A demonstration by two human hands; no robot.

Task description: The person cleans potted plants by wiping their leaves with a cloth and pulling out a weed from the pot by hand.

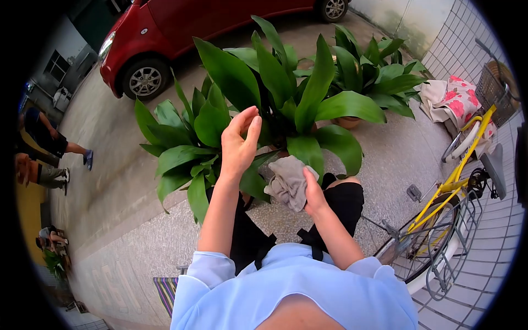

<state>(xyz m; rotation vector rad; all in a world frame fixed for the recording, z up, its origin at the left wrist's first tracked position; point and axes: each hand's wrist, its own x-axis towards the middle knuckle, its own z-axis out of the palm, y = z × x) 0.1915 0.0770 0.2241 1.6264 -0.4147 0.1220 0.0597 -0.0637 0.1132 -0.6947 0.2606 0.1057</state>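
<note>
My right hand [315, 193] grips a crumpled grey cloth [288, 181] above my lap, thumb on top and the other fingers hidden behind it. Raised in front of the broad-leaved potted plants, my left hand [240, 144] has its fingers loosely curved and its thumb apart, with nothing visible between them. Its fingertips are at the lower edge of a large upright green leaf [231, 71]; whether they touch it I cannot tell. Smaller leaves [212, 124] spread to the left of that hand, and a drooping leaf [305, 154] hangs just behind the cloth.
Behind the plants a red car [181, 27] is parked. On the right, a yellow bicycle [454, 179] leans near a tiled wall, with a floral cloth [454, 99] beside it. Another plant pot [347, 122] stands behind. Several people are at the far left. A striped seat [165, 291] shows beside me.
</note>
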